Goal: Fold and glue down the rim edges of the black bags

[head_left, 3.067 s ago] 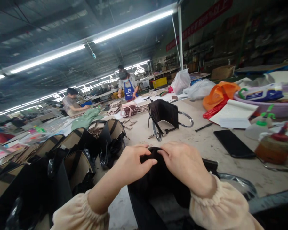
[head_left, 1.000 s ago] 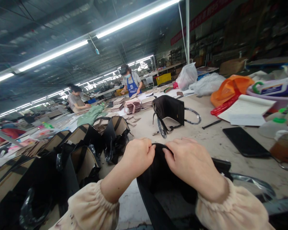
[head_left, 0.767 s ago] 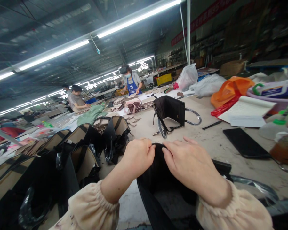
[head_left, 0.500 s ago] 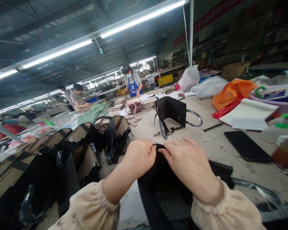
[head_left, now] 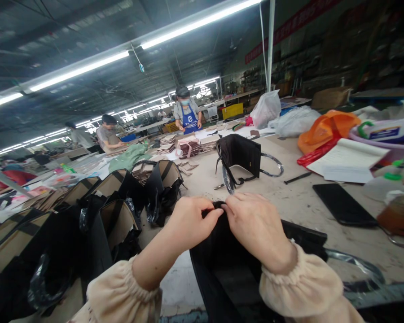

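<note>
A soft, black, open-topped bag (head_left: 218, 264) is pinched at its rim — thumbs against fingers — by the bare left hand (head_left: 192, 222) and bare right hand (head_left: 257, 229).

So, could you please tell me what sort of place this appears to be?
It is probably a factory workshop for bags: several open black bags crowd the left side of the worktable, stacks of flat brownish pieces lie farther back, and long tube lights run overhead.

Looks matt on the black open-topped bag (head_left: 224, 251); gleams smooth on the dark curved clear-plastic-wrapped handle (head_left: 360, 261).
</note>
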Available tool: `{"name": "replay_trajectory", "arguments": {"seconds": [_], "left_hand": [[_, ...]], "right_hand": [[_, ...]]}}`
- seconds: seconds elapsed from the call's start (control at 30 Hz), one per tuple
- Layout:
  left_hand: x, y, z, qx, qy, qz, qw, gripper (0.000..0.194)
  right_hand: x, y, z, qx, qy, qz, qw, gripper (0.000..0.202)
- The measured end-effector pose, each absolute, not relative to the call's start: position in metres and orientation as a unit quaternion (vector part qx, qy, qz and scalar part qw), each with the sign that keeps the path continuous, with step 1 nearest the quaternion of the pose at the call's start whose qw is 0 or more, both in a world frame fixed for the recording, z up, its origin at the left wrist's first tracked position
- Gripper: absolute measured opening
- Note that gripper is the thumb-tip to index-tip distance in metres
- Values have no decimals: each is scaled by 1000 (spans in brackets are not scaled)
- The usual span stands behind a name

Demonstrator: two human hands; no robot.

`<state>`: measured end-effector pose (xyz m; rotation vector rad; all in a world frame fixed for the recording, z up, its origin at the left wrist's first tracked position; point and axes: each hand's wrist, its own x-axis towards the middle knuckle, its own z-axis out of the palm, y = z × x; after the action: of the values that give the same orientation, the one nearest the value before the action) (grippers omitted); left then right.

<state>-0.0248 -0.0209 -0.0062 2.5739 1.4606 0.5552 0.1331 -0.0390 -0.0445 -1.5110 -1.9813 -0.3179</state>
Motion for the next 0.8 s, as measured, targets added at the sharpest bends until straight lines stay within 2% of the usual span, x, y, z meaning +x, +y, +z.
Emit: {"name": "replay_trajectory", "arguments": {"seconds": [0.07, 0.13, 0.23, 0.33, 0.5, 0.63, 0.8], "left_hand": [[-32, -31, -5, 828, 498, 226, 125, 16], [-37, -43, -5, 798, 532, 235, 158, 38], [-42, -55, -1, 782, 573, 174, 173, 64], [-45, -50, 5, 793, 560, 126, 206, 69], [-51, -23, 8, 840, 475, 120, 233, 76], [-43, -20, 5, 843, 490, 123, 186, 69], [-24, -26, 1, 858, 477, 167, 89, 36]], "right_hand": [[133, -38, -45, -570, -750, -125, 312, 20], [133, -38, -45, -570, -750, -126, 311, 20], [132, -39, -44, -566, -754, -126, 309, 19], [135, -45, -41, -563, -760, -124, 302, 19], [144, -54, -37, -580, -752, -129, 287, 17], [149, -52, -37, -600, -737, -126, 285, 17], [152, -48, -40, -600, -736, -115, 291, 17]]}}
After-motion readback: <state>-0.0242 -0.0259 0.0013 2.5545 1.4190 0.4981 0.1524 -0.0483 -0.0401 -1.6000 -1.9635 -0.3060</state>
